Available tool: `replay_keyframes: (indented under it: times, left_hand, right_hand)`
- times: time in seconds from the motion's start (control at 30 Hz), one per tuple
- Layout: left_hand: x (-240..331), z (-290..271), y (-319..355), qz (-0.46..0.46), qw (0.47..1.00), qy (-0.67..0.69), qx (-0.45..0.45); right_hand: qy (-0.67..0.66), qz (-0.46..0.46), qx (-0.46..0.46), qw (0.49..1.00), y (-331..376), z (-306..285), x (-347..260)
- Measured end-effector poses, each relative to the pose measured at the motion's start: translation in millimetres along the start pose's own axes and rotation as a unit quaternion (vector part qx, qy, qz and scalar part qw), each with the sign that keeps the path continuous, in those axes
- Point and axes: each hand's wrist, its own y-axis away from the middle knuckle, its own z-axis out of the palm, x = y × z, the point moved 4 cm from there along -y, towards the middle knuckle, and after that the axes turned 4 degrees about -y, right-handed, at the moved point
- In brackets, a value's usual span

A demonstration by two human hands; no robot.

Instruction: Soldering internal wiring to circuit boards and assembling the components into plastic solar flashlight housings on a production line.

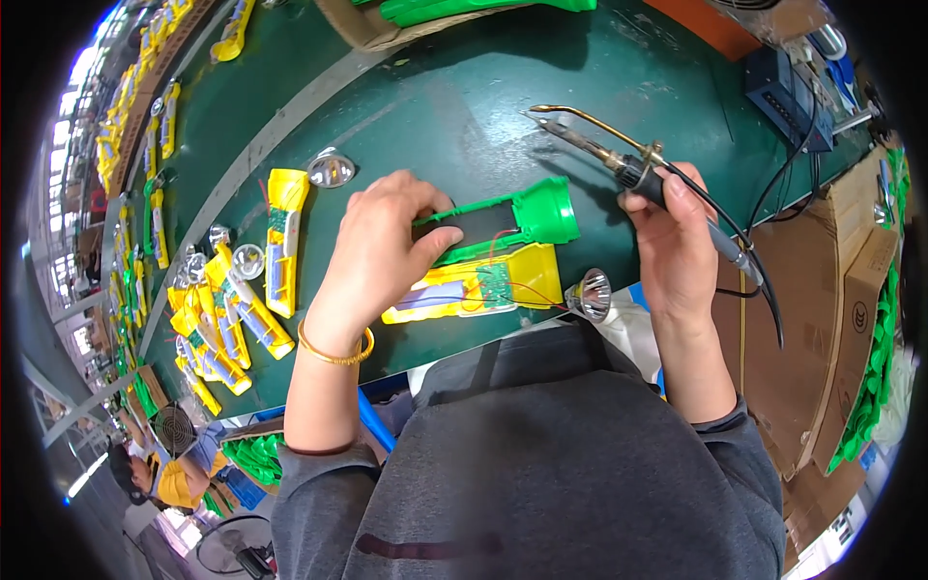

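My left hand (382,237) is closed on the near end of a green flashlight shell (546,211), thumb and fingers gripping its two sides. Right beside that shell lies a yellow flashlight half (532,271) with a battery and a small green circuit board inside. Thin wires run from it to a silver reflector (591,294) at its right. In my right hand (674,227) is a soldering iron (633,172), held by its dark handle. A curved brass tube runs along it, and its tip points up and left, above the table and apart from the flashlight parts.
Several yellow flashlight halves (220,333) with reflectors lie piled at the left, another (284,242) nearer, beside a loose reflector (332,168). A blue box (788,101) with cables stands back right. Cardboard (788,319) is at the right; a carton (372,34) of green parts is at the back.
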Motion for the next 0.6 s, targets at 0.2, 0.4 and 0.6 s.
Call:
replay_keyframes:
  times: [0.2, 0.4, 0.6]
  left_hand:
    - [33.8, -10.9, 50.9, 0.160, 0.977, -0.079, 0.116]
    - [8.5, 22.1, 97.2, 0.201, 0.951, -0.186, 0.146]
    - [-76.1, -118.8, 86.3, 0.083, 0.922, -0.153, 0.345]
  right_hand:
    - [0.017, -0.049, 0.000, 0.999, -0.6, -6.5, -7.3]
    - [-0.012, -0.057, -0.031, 0.998, 10.7, 1.2, 0.4]
    - [-0.016, -0.086, -0.037, 0.995, 16.6, -1.4, -15.6]
